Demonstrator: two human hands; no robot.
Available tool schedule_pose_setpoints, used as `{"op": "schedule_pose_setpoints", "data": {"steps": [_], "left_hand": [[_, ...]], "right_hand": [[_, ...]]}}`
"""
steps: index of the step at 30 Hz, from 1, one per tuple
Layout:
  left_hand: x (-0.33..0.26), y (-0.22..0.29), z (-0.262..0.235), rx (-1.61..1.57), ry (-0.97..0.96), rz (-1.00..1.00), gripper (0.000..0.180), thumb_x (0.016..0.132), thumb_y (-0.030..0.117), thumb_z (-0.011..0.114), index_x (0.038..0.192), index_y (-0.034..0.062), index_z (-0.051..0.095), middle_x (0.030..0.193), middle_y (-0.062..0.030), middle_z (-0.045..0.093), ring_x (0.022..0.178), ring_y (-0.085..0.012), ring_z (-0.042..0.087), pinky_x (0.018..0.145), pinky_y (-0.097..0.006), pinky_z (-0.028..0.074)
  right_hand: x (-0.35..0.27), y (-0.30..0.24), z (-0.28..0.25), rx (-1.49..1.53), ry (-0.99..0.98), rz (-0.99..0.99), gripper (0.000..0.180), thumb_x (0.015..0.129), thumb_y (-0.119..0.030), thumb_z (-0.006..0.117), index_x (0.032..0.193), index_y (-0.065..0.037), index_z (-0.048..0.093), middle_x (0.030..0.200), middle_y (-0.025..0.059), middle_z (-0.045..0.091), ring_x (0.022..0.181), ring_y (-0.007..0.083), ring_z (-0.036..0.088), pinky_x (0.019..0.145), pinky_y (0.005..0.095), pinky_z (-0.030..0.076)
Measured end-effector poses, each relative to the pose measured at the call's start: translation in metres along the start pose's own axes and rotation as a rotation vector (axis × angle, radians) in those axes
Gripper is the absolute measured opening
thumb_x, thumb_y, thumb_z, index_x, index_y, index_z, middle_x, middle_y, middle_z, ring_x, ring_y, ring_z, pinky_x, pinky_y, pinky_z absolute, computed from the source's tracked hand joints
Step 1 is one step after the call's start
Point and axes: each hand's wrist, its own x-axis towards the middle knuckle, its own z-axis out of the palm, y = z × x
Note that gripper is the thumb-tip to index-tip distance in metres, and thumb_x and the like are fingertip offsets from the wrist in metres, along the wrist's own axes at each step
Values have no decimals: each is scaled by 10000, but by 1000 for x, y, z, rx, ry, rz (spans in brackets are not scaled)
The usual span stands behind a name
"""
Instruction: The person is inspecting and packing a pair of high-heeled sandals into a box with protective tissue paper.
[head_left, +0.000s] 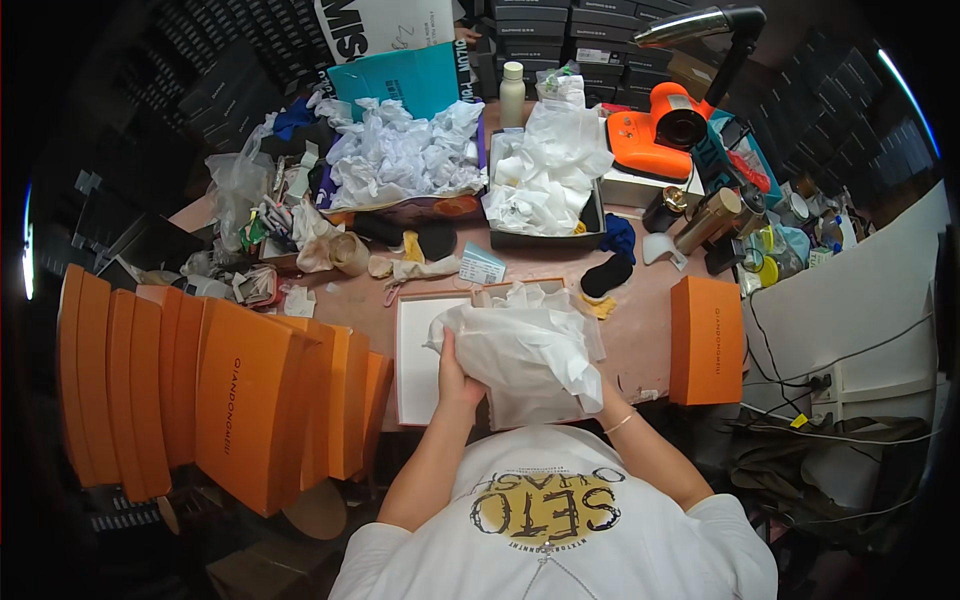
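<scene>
Between my two hands is a bundle in white tissue paper (pixel 515 345), its top crumpled and its contents hidden. My left hand (pixel 457 373) grips its left side, thumb up along the paper. At the right end my right hand (pixel 612 402) holds the bundle, its fingers largely covered by the paper. Beneath and behind the bundle lies an open shallow box with a white inside (pixel 417 350) and an orange-brown rim, partly hidden. More tissue sticks up at the box's far side.
Orange boxes (pixel 255 400) stand in a row at left; another orange box (pixel 706 340) stands at right. Behind are a bin of crumpled paper (pixel 405 150), a black tray (pixel 540 240) of tissue, black footwear liners (pixel 607 275), an orange device (pixel 650 140) and a bottle (pixel 512 95).
</scene>
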Motion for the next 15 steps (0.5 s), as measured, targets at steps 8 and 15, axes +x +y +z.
{"op": "schedule_pose_setpoints", "data": {"steps": [8,15], "left_hand": [[-2,8,-47,-67,-40,45,576,945,527,347,1322,104,446,1291,-111,517,1186,-285,507,996,-444,420],[9,21,-68,21,-85,134,549,938,512,353,1291,109,468,1265,-119,526,1162,-304,517,991,-466,418]], "right_hand": [[-31,-46,55,-746,-222,-227,171,891,-111,588,1020,-4,623,822,28,631,692,120,560,661,232,469],[-27,-79,83,-426,-209,-45,268,893,-131,600,1116,3,538,873,5,591,740,70,546,650,220,475]]}}
